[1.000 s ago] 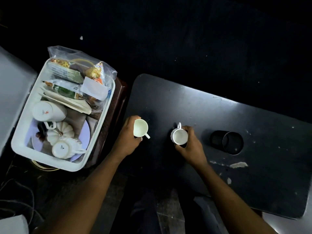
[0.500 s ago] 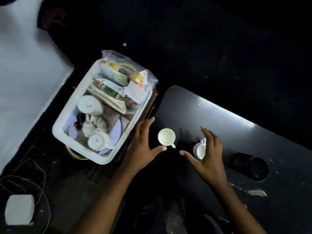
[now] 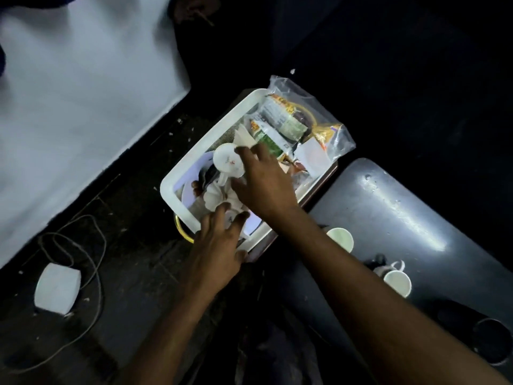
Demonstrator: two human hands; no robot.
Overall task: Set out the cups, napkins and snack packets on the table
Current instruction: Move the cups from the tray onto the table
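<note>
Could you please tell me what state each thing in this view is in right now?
Left hand: open, fingers spread over the tub's near end.
Right hand: open, reaching into the tub, holding nothing.
White tub: not yet emptied.
Cup in tub: lying on its side.
Snack bag: in the tub's far end.
Two cups on table: upright, empty.

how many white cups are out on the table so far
2. One cup stands near the table's left edge, beside the tray; the other is nearer the person, handle up. More cups remain in the tray, partly hidden by the hands.
</note>
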